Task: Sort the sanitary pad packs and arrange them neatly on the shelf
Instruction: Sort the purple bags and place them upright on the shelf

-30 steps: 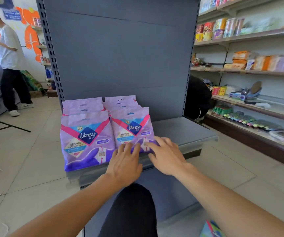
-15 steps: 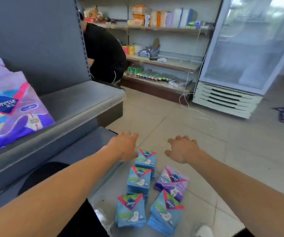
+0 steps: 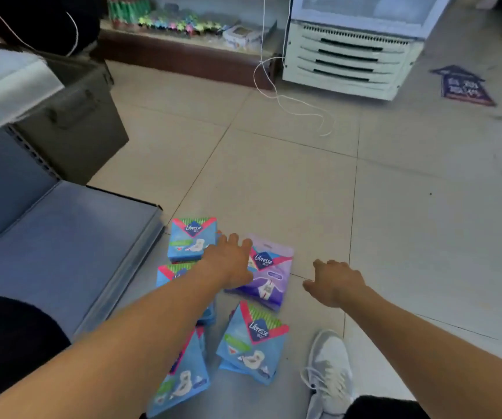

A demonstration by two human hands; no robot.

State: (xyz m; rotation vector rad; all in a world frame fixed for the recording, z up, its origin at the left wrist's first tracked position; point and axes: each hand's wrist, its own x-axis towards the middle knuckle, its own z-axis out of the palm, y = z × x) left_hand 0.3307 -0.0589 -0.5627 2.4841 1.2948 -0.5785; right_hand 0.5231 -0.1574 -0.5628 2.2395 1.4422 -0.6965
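Several Libresse pad packs lie on the tiled floor beside the shelf base. One purple pack [image 3: 271, 276] lies among blue ones: a blue pack [image 3: 190, 240] at the far end, another blue pack [image 3: 251, 340] nearer me, and a third blue pack [image 3: 180, 376] partly under my left forearm. My left hand [image 3: 231, 261] reaches down with spread fingers over the purple pack's left edge, holding nothing. My right hand [image 3: 334, 282] hovers with relaxed fingers just right of the purple pack, empty.
The grey bottom shelf [image 3: 62, 246] runs along the left, with an upper shelf edge [image 3: 7, 86] above it. My white shoe [image 3: 328, 370] stands right of the packs. A white fridge [image 3: 349, 55], a loose white cable [image 3: 292, 101] and a low product shelf [image 3: 183, 28] lie ahead.
My view swung from the shelf's purple packs down to the floor. Both hands dropped toward the floor packs, and the left one now reaches the purple pack.
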